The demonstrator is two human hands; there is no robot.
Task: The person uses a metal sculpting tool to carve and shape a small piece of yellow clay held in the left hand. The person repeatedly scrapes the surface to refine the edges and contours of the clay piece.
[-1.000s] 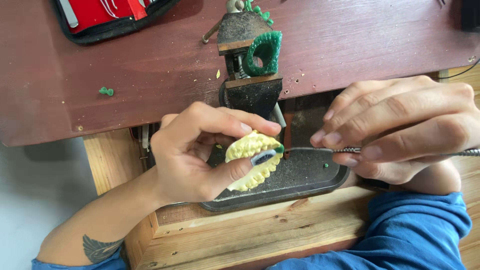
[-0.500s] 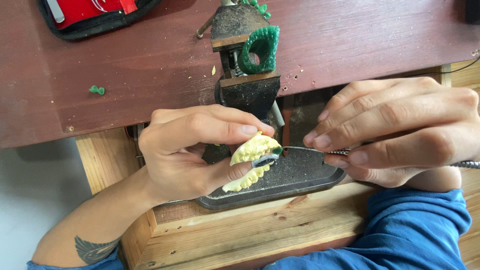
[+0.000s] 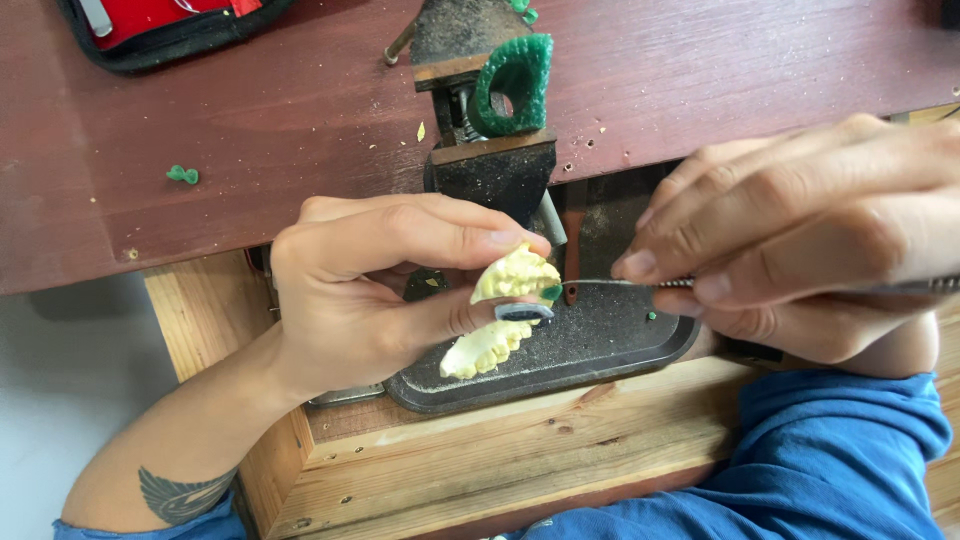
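Two hands worked over a dark tray (image 3: 600,350) at the edge of the red-brown desk (image 3: 300,120). The left hand (image 3: 370,290) pinched a pale yellow teeth cast (image 3: 505,310) between thumb and fingers, just above the tray. The right hand (image 3: 800,250) was closed around a thin metal tool (image 3: 640,284), its tip touching the cast. A green wax piece (image 3: 515,85) sat in a small vise (image 3: 480,150) behind.
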